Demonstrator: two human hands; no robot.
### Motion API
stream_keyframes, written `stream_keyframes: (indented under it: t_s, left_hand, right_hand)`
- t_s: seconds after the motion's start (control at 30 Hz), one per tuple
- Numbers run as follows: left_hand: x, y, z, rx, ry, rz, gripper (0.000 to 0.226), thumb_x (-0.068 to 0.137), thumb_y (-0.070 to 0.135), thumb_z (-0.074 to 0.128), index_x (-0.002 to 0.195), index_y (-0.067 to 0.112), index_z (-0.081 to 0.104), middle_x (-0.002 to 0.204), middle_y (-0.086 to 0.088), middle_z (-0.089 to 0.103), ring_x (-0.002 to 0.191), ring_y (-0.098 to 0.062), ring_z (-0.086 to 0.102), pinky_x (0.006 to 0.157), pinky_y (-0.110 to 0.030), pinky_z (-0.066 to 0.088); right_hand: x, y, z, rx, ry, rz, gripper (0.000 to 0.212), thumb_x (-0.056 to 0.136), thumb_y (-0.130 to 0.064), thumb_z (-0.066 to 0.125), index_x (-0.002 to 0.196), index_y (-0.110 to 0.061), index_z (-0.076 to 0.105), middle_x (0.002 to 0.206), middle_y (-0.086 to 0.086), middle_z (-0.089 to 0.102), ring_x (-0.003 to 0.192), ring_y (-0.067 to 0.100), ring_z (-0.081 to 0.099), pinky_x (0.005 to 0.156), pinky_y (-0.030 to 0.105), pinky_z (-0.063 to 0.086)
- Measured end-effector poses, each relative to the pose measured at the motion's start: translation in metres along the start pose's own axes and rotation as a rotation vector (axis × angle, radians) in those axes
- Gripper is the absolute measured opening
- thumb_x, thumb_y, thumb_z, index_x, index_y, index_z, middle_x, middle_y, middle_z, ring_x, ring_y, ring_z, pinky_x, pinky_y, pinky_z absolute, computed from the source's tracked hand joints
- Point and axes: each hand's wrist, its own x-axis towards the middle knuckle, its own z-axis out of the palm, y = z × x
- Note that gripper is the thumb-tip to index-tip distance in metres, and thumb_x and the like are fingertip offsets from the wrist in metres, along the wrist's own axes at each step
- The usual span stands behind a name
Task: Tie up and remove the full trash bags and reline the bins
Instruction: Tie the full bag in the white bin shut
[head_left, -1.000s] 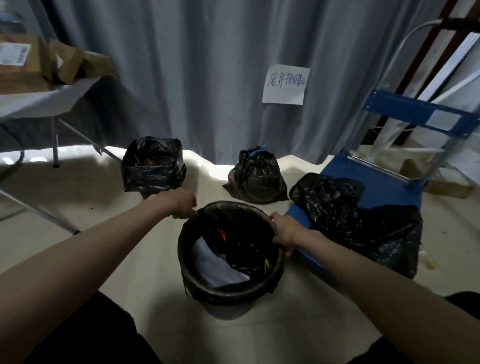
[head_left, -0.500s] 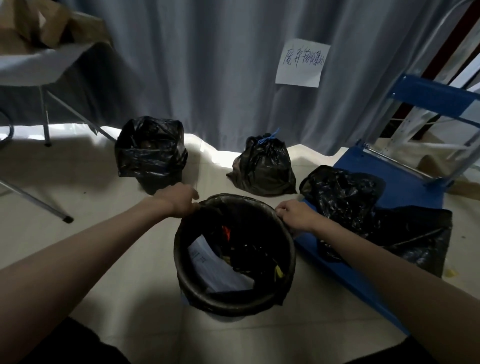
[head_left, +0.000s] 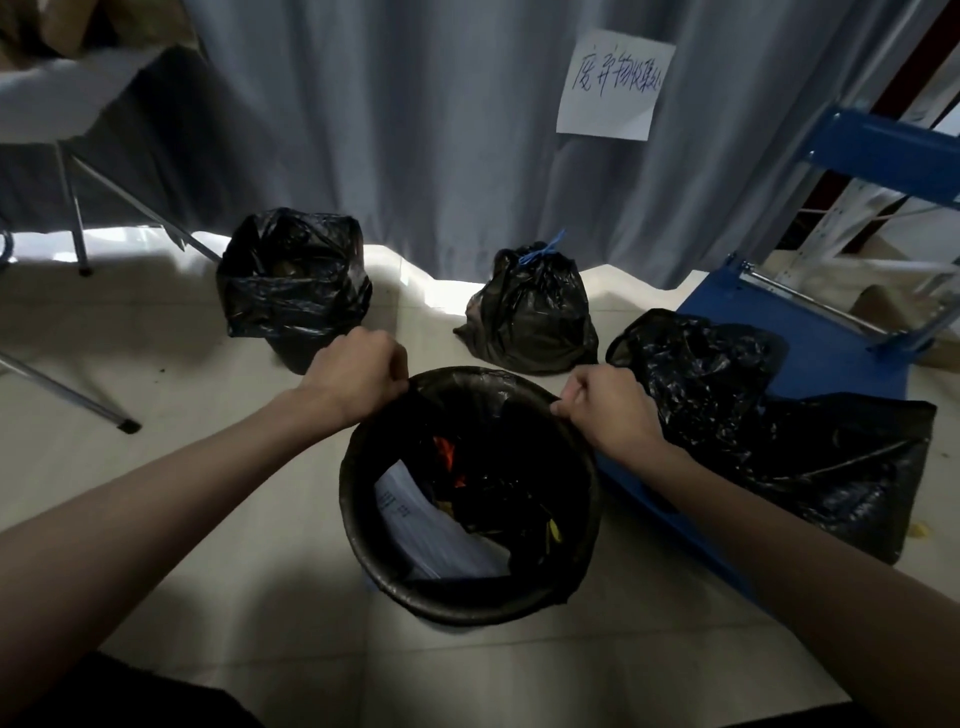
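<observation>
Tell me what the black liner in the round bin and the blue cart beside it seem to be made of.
Black liner in the round bin: thin glossy plastic film, judging by its wrinkles and sheen where both hands grip the rim. Blue cart: probably painted metal, with a flat, smooth, matte deck and silvery tubing.

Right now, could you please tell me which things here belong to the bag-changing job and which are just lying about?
Job:
- near bin, its liner gripped by left hand and right hand
- far lined bin
- tied bag
- loose black bags

Lying about:
- paper sign
- folding table
- blue cart
</observation>
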Motion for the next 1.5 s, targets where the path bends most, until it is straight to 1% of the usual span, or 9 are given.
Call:
stream_keyframes:
  t_s: [0.2,0.47,0.53,0.7,0.87,1.03,1.2,1.37,1.5]
  left_hand:
    - [0.004,0.000,0.008,-0.163,-0.176,0.066,0.031,0.085,0.045,0.069,0.062,0.026,0.061,0.097,-0.002,0.063,0.088,-0.019,0.063,0.081,-0.038,0.053]
    - [0.004,-0.003,0.012,-0.180,-0.109,-0.040,0.026,0.089,0.020,0.068,0.112,0.013,0.058,0.099,-0.005,0.068,0.095,-0.026,0.062,0.083,-0.035,0.046]
    - [0.003,-0.002,0.012,-0.139,-0.107,-0.041,0.020,0.087,0.019,0.070,0.106,0.015,0.067,0.098,-0.006,0.069,0.094,-0.027,0.064,0.084,-0.034,0.048]
    - [-0.002,0.004,0.009,0.012,-0.043,0.006,0.013,0.083,0.017,0.065,0.072,0.023,0.060,0.096,-0.008,0.065,0.087,-0.031,0.062,0.073,-0.038,0.052]
    - [-0.001,0.017,0.012,0.021,0.005,0.132,0.020,0.084,0.030,0.068,0.098,0.019,0.059,0.106,0.001,0.048,0.097,-0.024,0.055,0.072,-0.035,0.045]
    - [0.008,0.037,0.019,-0.092,-0.061,0.435,0.053,0.085,0.028,0.070,0.134,0.028,0.051,0.133,0.003,0.049,0.119,-0.021,0.047,0.102,-0.040,0.041]
    - [0.013,0.052,0.019,0.046,-0.042,0.607,0.012,0.085,0.035,0.069,0.094,0.029,0.066,0.119,0.009,0.061,0.113,-0.017,0.050,0.093,-0.036,0.039]
    - [0.013,0.048,0.011,0.183,-0.025,0.584,0.015,0.084,0.036,0.068,0.092,0.025,0.062,0.093,0.002,0.063,0.095,-0.019,0.058,0.083,-0.028,0.032]
    - [0.012,0.029,0.007,0.271,-0.063,0.582,0.022,0.081,0.025,0.067,0.083,0.029,0.045,0.091,0.005,0.060,0.094,-0.020,0.058,0.076,-0.029,0.030]
  right_hand:
    - [0.002,-0.002,0.002,0.089,-0.178,-0.144,0.032,0.082,-0.040,0.076,0.063,-0.015,0.071,0.072,-0.002,0.061,0.070,0.006,0.052,0.069,0.028,0.044]
    - [0.004,0.013,0.004,0.116,-0.159,0.076,0.024,0.081,-0.015,0.076,0.104,-0.017,0.067,0.092,0.006,0.069,0.093,0.022,0.065,0.092,0.036,0.051]
    - [0.003,0.012,0.003,0.093,-0.120,0.056,0.006,0.082,-0.013,0.073,0.087,-0.016,0.072,0.086,0.004,0.068,0.088,0.021,0.065,0.087,0.033,0.053]
    - [0.001,-0.001,-0.004,0.200,-0.058,0.031,0.020,0.080,-0.010,0.064,0.064,-0.022,0.064,0.075,-0.009,0.066,0.075,0.008,0.060,0.066,0.023,0.047]
    - [-0.001,-0.009,0.004,0.464,-0.214,0.017,0.011,0.086,-0.017,0.068,0.076,-0.020,0.069,0.045,-0.022,0.053,0.056,0.000,0.048,0.060,0.018,0.038]
    - [-0.003,-0.019,0.005,0.436,-0.273,-0.116,0.011,0.085,-0.017,0.071,0.086,-0.028,0.075,0.061,-0.014,0.060,0.061,0.002,0.054,0.064,0.023,0.044]
    - [-0.013,-0.027,-0.005,0.329,-0.290,-0.223,0.026,0.083,-0.016,0.076,0.074,-0.038,0.066,0.061,-0.007,0.051,0.051,0.001,0.043,0.053,0.019,0.034]
    - [-0.020,-0.021,-0.015,0.023,-0.330,-0.213,0.019,0.078,-0.018,0.081,0.083,-0.024,0.063,0.071,-0.012,0.047,0.066,0.006,0.048,0.052,0.015,0.033]
    - [-0.023,-0.009,-0.011,-0.232,-0.277,-0.199,0.004,0.081,-0.006,0.068,0.078,-0.006,0.065,0.075,0.005,0.052,0.081,0.030,0.061,0.062,0.031,0.041]
